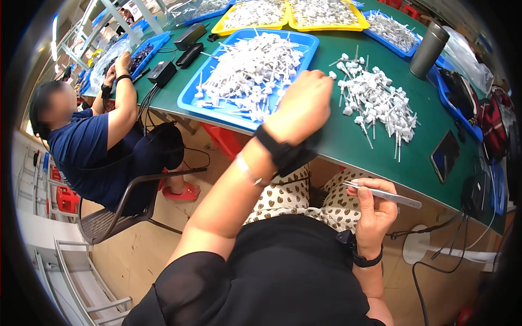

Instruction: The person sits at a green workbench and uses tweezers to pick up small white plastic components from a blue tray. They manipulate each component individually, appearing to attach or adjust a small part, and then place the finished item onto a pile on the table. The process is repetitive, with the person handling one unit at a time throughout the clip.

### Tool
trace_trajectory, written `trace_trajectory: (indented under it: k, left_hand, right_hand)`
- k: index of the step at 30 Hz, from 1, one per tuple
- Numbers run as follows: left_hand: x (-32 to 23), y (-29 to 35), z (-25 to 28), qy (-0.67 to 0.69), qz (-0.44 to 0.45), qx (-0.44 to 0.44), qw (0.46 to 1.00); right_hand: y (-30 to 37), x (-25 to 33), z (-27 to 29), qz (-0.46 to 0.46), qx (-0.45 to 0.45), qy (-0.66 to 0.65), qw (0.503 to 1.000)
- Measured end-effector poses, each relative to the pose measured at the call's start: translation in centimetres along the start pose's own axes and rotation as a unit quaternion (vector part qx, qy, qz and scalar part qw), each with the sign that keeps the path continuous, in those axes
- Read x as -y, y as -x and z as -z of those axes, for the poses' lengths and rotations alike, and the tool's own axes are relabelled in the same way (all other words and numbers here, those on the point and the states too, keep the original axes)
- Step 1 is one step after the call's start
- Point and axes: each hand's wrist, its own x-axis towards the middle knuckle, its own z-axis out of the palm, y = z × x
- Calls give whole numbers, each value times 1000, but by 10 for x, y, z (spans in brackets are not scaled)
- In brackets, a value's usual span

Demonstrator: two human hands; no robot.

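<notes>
My left hand (307, 103) reaches over the table's front edge, between a blue tray (187, 100) and a loose pile of small white plastic parts with thin stems (378, 98). Its fingers are curled together, palm side down. A small white part (333, 74) shows right at the fingertips; whether it is pinched or lies on the table I cannot tell. Lower right, over my lap, my right hand (375, 209) grips metal tweezers (399, 198) between thumb and fingers, their tips pointing left. More of the white stemmed parts (253, 68) are heaped in the blue tray.
Yellow trays (291, 24) and another blue tray (410, 51) stand farther back on the green table (348, 144). A grey tumbler (429, 51) and a phone (445, 156) are at the right. On the left a co-worker (103, 130) sits in a chair. Cables (147, 106) hang there.
</notes>
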Motion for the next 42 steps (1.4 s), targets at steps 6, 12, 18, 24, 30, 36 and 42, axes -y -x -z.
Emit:
trace_trajectory:
  k: [6,12,18,24,30,36,42]
  left_hand:
    - [-13,-64,-44,-150,188,172,955]
    - [4,-60,-52,-98,208,94,969]
    - [-10,-9,-25,233,153,-107,955]
    - [-57,85,27,483,196,40,853]
    - [-76,146,7,461,137,19,876]
    - [-78,154,-2,457,166,85,870]
    - [-75,159,-12,452,167,30,876]
  right_hand:
    - [0,-2,8,4,-12,29,1000]
    - [0,-2,4,18,-4,51,999]
    - [0,-6,6,24,-2,32,999]
    - [1,-6,5,1,-1,-15,1000]
    - [2,-4,-7,-24,19,-75,997]
    - [8,-7,-9,-27,41,-46,998]
    - [12,-13,-12,-10,29,33,999]
